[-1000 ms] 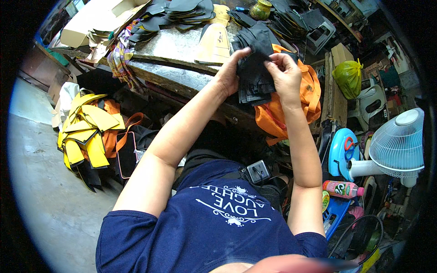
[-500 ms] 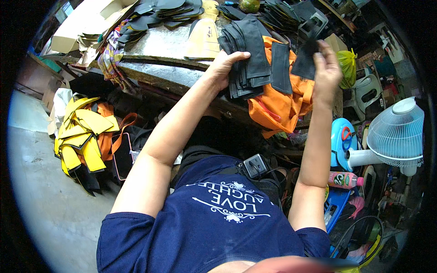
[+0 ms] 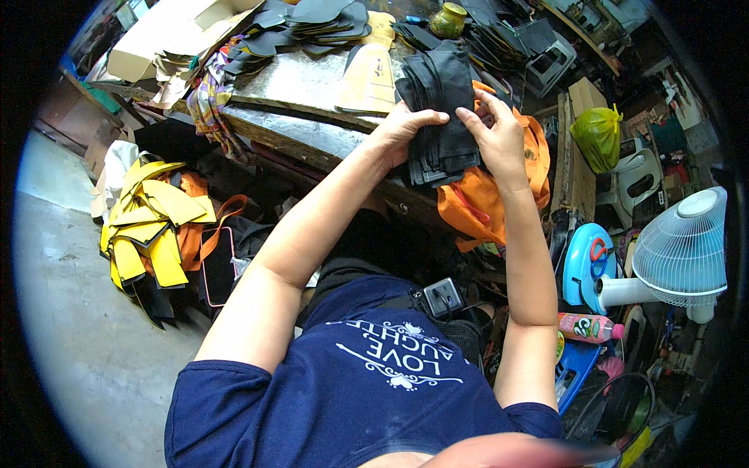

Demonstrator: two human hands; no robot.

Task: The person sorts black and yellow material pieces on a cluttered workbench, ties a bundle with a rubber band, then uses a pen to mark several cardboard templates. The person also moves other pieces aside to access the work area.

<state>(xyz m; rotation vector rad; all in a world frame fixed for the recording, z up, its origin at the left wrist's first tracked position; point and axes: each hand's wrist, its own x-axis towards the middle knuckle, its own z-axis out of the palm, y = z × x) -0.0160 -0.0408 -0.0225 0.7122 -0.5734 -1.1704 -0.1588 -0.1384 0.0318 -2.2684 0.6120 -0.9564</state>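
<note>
One stack of black pieces [image 3: 441,129] sits between the left hand [image 3: 398,134] and the right hand [image 3: 503,144], about equally near both, at the near edge of the bench [image 3: 304,138]. Its long axis runs away from the body. The left fingers clasp its left side, thumb on top; the right fingers pinch its right edge, layer count unclear. Orange fabric [image 3: 473,204] borders the right; room opens bodyward, between the forearms [image 3: 312,214].

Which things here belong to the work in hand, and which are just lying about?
Apparently in use: stack of black pieces, held by the left hand, with the right hand at its edge.
Apparently unrelated: fan, pink bottle, yellow-green plastic bag, jar.
</note>
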